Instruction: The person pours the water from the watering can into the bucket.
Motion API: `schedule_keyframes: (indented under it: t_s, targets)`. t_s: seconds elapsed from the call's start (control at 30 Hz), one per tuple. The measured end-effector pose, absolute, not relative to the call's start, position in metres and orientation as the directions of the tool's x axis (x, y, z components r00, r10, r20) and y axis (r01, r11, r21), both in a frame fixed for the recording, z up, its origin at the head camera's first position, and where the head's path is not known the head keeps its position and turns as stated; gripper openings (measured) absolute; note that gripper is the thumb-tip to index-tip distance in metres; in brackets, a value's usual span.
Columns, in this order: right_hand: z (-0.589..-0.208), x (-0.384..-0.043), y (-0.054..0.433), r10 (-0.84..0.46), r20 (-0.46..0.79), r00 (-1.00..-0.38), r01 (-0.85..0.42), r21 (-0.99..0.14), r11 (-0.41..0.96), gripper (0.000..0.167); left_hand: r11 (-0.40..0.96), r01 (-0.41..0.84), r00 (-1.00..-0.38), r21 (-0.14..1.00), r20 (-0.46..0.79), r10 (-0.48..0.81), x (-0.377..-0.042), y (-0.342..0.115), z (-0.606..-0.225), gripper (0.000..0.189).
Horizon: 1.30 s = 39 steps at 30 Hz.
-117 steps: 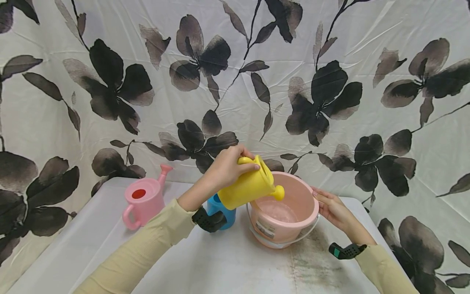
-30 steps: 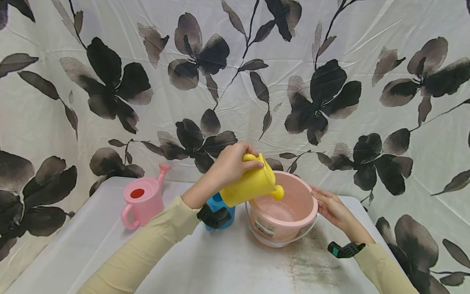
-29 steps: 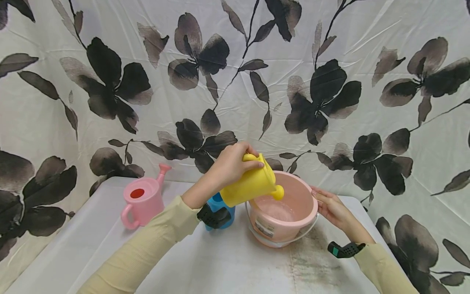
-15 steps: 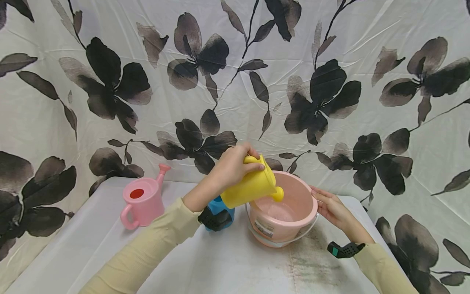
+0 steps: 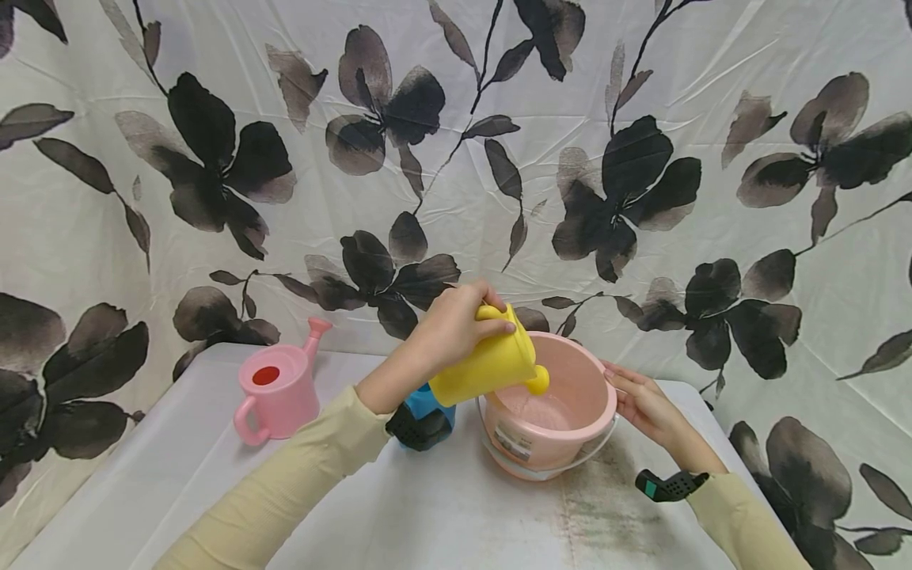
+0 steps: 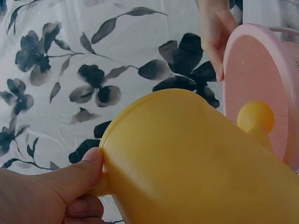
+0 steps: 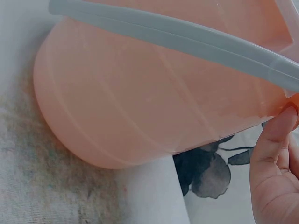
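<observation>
In the head view my left hand (image 5: 449,328) grips the handle of a yellow watering can (image 5: 488,364). The can is tipped to the right, its round spout head (image 5: 537,380) over the mouth of a pink bucket (image 5: 549,451). The left wrist view has my thumb (image 6: 77,179) against the yellow can by its handle. At the bucket's right rim, my right hand (image 5: 648,404) holds the edge; in the right wrist view the thumb (image 7: 280,128) presses the outside. Small light specks dot the bucket's inner wall (image 6: 247,70). Whether water is flowing I cannot tell.
A pink watering can (image 5: 285,396) stands upright at the left of the white table (image 5: 427,514). Behind my left wrist, a blue watering can (image 5: 431,404) is partly hidden. The bucket's white handle (image 5: 591,455) hangs down in front. A floral cloth (image 5: 527,158) covers the back.
The yellow can has tipped slightly further, and its spout head sits a little lower and further left. My right hand, the bucket and the pink can stay in place.
</observation>
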State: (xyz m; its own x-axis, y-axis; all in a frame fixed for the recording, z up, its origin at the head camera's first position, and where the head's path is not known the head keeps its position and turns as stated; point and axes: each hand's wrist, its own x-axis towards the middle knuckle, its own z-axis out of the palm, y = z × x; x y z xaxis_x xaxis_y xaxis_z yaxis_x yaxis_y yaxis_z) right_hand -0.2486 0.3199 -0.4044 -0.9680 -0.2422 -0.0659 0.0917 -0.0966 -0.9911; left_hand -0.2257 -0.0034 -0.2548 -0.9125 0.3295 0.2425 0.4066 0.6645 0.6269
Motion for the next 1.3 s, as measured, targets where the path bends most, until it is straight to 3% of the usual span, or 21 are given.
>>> schedule_keyframes:
  t_s: [1.3]
  targets:
    - [-0.4052,-0.2487,0.321,-0.231,-0.063,-0.971,0.09,-0.99,-0.108,0.069,0.668,0.42,-0.906,0.615,0.241,0.347,-0.2297,0.0035,-0.2517,0.029]
